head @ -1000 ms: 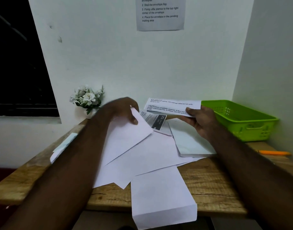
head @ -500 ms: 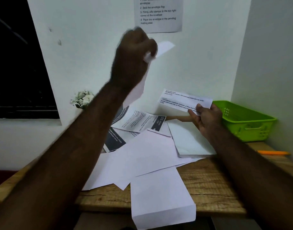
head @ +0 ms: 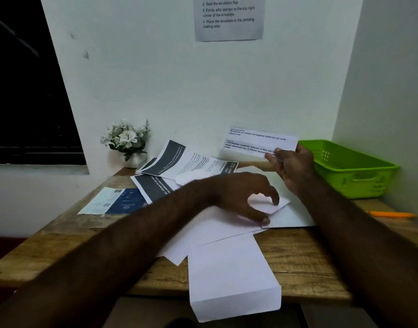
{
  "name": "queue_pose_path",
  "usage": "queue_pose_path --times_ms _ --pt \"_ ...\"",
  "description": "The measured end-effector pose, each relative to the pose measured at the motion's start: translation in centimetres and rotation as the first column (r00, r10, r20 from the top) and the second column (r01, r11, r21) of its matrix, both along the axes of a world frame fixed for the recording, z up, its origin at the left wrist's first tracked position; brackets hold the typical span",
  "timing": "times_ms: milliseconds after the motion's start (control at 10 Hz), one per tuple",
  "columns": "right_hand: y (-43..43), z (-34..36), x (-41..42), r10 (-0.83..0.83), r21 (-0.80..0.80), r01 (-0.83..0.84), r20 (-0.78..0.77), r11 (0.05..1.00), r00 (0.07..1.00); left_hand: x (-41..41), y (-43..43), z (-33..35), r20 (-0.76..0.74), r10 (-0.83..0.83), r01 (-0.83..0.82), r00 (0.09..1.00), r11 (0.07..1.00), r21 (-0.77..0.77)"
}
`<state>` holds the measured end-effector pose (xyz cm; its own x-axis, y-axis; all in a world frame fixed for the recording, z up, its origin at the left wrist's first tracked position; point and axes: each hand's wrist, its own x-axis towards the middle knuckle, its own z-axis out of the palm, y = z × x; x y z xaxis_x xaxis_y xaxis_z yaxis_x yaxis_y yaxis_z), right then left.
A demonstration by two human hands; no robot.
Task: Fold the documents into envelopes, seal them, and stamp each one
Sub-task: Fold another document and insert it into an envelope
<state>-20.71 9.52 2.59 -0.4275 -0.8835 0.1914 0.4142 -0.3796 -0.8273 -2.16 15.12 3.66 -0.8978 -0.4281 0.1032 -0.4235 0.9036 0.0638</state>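
A wooden table is strewn with white sheets; an envelope overhangs the near edge. A blue booklet is laid left, a green basket far right, an orange pen right, a flower pot far left.

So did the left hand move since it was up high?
Yes. The left hand dropped from beside the wall notice down onto the white papers.

wall notice cut off at top, left hand motion-blurred, covering white sheets
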Motion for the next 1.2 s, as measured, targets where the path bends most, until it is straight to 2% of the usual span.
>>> queue_pose_path --times_ms 100,200,300,400,500,600,700,800,900,1000,1100,1200 --pt "0.2 -0.1 0.1 0.030 0.007 -0.030 -0.037 1.000 0.999 1.2 0.2 1.7 -0.169 0.094 -0.041 0.981 0.955 0.295" --pt "0.4 0.0 0.3 0.036 -0.001 -0.036 -0.046 0.999 0.998 3.4 -2.2 2.3 -0.361 0.326 -0.245 0.874 0.936 0.253" --pt "0.5 0.0 0.0 0.056 0.017 -0.055 -0.061 0.998 0.997 6.7 -6.9 1.4 -0.218 0.730 -0.738 0.647 0.672 0.061" --pt "0.2 -0.3 -0.4 0.074 0.041 -0.071 -0.094 0.997 0.993 9.0 -9.6 -0.7 -0.028 0.929 -0.930 0.368 0.368 0.006" --pt "0.2 -0.3 -0.3 0.067 0.047 -0.063 -0.098 0.997 0.993 9.9 -10.9 -2.0 0.002 0.941 -0.941 0.337 0.337 -0.021" --pt "0.4 -0.1 -0.1 0.077 0.038 -0.075 -0.078 0.996 0.994 9.9 -10.3 -1.4 0.096 0.921 -0.925 0.376 0.380 -0.025" --pt "0.6 -0.1 0.0 0.087 0.028 -0.085 -0.066 0.996 0.994 9.9 -9.9 -0.5 0.115 0.921 -0.923 0.372 0.355 0.149" --pt "0.6 -0.2 0.1 0.096 0.021 -0.095 -0.048 0.995 0.994 10.0 -10.0 -0.3 -0.056 0.938 -0.879 0.343 0.341 0.334" --pt "0.6 -0.1 0.1 0.113 0.028 -0.112 -0.035 0.993 0.993 9.8 -9.8 0.1 -0.363 0.906 -0.658 0.219 0.412 0.630" --pt "0.8 0.0 0.0 0.131 0.021 -0.131 0.022 0.991 0.991 9.5 -10.1 0.5 -0.582 0.804 -0.494 0.119 0.557 0.668" --pt "0.9 0.3 -0.2 0.128 -0.005 -0.128 0.077 0.992 0.989 9.3 -9.9 1.3 -0.685 0.729 -0.396 -0.011 0.626 0.672" --pt "0.8 0.4 -0.4 0.136 -0.039 -0.131 0.135 0.991 0.982 9.2 -9.4 2.4 -0.744 0.667 -0.293 -0.046 0.703 0.648"
